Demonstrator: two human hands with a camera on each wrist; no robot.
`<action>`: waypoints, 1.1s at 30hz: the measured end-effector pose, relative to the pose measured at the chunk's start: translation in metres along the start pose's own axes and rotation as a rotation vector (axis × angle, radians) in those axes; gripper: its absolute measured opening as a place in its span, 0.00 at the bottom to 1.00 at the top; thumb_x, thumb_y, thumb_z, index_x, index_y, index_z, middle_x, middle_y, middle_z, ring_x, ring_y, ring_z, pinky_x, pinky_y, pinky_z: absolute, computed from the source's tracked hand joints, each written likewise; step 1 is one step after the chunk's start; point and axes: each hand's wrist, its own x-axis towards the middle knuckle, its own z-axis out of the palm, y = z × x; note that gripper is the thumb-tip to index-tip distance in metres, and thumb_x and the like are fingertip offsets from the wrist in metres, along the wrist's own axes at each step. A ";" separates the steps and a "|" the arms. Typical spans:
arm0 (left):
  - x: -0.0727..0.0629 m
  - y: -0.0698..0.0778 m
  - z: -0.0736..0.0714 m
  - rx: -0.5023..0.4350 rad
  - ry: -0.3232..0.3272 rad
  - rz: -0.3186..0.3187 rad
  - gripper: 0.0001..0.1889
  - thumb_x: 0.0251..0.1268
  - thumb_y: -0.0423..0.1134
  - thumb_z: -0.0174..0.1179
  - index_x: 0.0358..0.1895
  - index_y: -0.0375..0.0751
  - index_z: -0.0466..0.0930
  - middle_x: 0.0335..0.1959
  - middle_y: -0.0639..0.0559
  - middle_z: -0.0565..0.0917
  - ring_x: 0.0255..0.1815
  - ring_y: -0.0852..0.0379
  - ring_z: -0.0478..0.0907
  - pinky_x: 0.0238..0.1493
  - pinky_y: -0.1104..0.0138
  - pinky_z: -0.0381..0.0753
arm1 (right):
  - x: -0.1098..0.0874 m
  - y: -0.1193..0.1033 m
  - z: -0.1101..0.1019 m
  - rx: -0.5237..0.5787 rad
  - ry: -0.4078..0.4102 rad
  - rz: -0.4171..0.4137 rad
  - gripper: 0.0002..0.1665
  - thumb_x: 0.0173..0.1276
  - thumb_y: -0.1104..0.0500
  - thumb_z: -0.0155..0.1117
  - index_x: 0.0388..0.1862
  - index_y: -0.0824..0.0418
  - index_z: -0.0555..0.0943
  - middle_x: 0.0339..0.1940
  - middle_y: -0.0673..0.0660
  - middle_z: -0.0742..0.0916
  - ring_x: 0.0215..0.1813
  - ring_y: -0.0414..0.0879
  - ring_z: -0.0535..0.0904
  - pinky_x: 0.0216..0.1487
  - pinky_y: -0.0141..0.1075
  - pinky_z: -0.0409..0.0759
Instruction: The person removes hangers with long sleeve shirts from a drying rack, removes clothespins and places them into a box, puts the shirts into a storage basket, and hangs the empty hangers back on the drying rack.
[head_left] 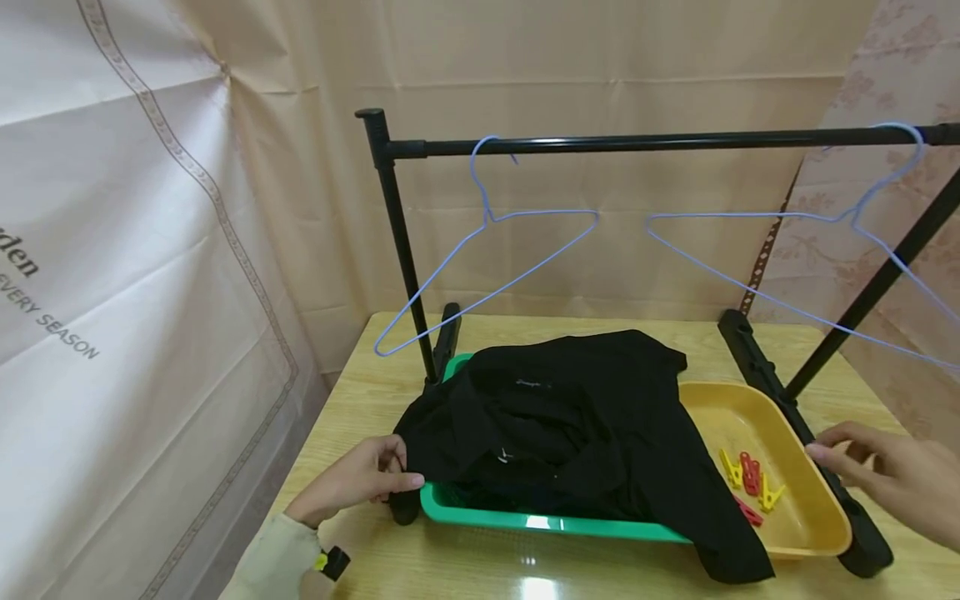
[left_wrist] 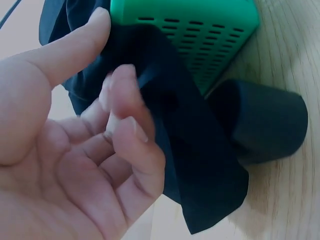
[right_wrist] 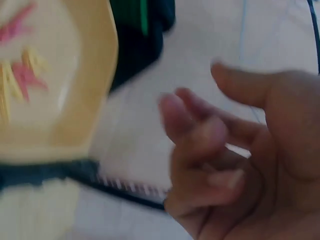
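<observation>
A black garment [head_left: 570,417] with small light logos lies bunched over a green basket [head_left: 555,523]. One part of it hangs over the front right edge. My left hand [head_left: 363,475] is at the garment's left end, thumb by the basket's corner. In the left wrist view, that thumb [left_wrist: 95,27] overlaps the dark cloth, while the loosely bent fingers stand apart from the thumb in front of the cloth. My right hand [head_left: 892,471] hovers beside the yellow tray [head_left: 817,508], fingers loosely bent around nothing. Red and yellow clothespins [head_left: 750,475] lie in that tray.
A black rack with a horizontal bar [head_left: 660,142] stands across the wooden table [head_left: 360,375]. Two blue hangers hang from it, a left hanger [head_left: 487,225] and a right hanger [head_left: 750,215]. The rack's right foot [head_left: 866,542] runs alongside the tray. Cloth curtains [head_left: 600,50] surround the table.
</observation>
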 end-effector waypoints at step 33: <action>0.006 0.001 0.003 0.198 0.104 0.075 0.06 0.67 0.32 0.67 0.32 0.39 0.80 0.26 0.51 0.78 0.26 0.55 0.76 0.25 0.63 0.78 | 0.009 -0.067 0.042 0.247 -0.323 -0.156 0.19 0.72 0.53 0.70 0.27 0.54 0.69 0.17 0.43 0.67 0.16 0.35 0.64 0.20 0.31 0.63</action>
